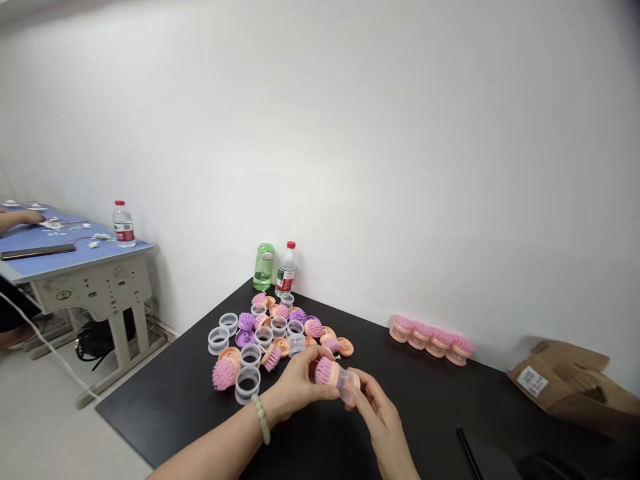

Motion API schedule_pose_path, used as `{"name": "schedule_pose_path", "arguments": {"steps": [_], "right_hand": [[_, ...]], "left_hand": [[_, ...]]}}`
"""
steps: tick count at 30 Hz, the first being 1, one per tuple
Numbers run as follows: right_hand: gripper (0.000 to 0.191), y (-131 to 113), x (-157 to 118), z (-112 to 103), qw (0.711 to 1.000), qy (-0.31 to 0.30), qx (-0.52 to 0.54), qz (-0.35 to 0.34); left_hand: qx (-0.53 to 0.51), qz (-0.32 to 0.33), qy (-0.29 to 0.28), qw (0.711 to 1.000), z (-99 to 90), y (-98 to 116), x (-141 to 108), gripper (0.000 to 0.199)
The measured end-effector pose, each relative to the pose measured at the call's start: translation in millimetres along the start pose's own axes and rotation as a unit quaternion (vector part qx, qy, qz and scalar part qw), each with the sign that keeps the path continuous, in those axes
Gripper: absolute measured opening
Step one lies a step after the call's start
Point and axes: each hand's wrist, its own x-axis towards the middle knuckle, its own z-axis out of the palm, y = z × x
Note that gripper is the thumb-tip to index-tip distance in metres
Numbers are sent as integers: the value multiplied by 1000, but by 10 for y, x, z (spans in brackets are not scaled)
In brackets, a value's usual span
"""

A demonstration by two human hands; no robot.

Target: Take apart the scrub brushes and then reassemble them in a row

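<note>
Pink brush is between the two hands, above the near part of the black table, tilted, with its bristles toward ten o'clock. From this brush, and going left to right, loose clear rings lie at nine to ten o'clock, mixed with loose brush heads of pink and purple bristles. At eleven o'clock, behind the pile, two bottles stand near the wall. The left hand holds the bristle end, with thumb and fingers closed around it. The right hand holds the other end in a narrow pinch, at the clear body and the peach cap. At two o'clock, four similar brushes stand side by side in a row.

I judge that the step in hand is the joining of head, clear body and cap. Whether they are fully seated, I cannot tell. In my opinion, the next move calls for both ends kept in one line and an even pressure, without squeezing the clear body out of shape.
</note>
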Motion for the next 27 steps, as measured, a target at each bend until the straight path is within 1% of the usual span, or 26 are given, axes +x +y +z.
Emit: {"name": "schedule_pose_path", "arguments": {"steps": [2, 4, 6, 8, 10, 12, 14, 16, 18, 20, 22, 24, 26, 27], "right_hand": [[41, 85, 24, -3, 999, 18, -27, -23], [42, 119, 25, 5, 994, 23, -74, -73], [40, 95, 5, 24, 986, 0, -119, -119], [42, 38, -16, 50, 981, -27, -135, -134], [47, -20, -24, 68, 983, -36, -132, -120], [50, -64, -18, 70, 987, -36, -128, -89], [49, -100, -9, 61, 989, -52, -128, -58], [43, -139, -9, 55, 987, -69, -135, -51], [38, -180, -21, 62, 983, -71, -153, -79], [33, -208, -29, 73, 974, -60, -191, -109], [31, -200, -11, 58, 964, -44, -240, -105], [33, -135, 43, -10, 956, -15, -286, -63], [30, -15, 126, -136, 948, 30, -315, -14], [25, 60, 174, -212, 945, 53, -323, 6]], "left_hand": [[77, 13, 19, 997, -5, 6, -7, 42], [138, 40, 17, 989, -3, 26, -16, 43], [167, 56, 5, 984, 6, 43, -23, 42], [178, 54, -3, 983, 8, 41, -21, 40], [177, 36, -6, 984, -5, 22, -11, 38], [159, 4, -2, 987, -27, 2, 1, 38], [139, -14, -10, 990, -46, -4, 8, 39], [149, 2, -30, 988, -48, 2, 8, 37], [187, 36, -40, 981, -28, -4, 1, 37], [221, 64, -36, 973, 5, -41, -11, 41], [228, 77, -40, 970, 32, -108, -25, 50], [221, 77, -49, 971, 45, -183, -36, 60], [220, 73, -42, 972, 48, -238, -41, 60], [223, 72, -32, 972, 49, -252, -43, 58]]}}
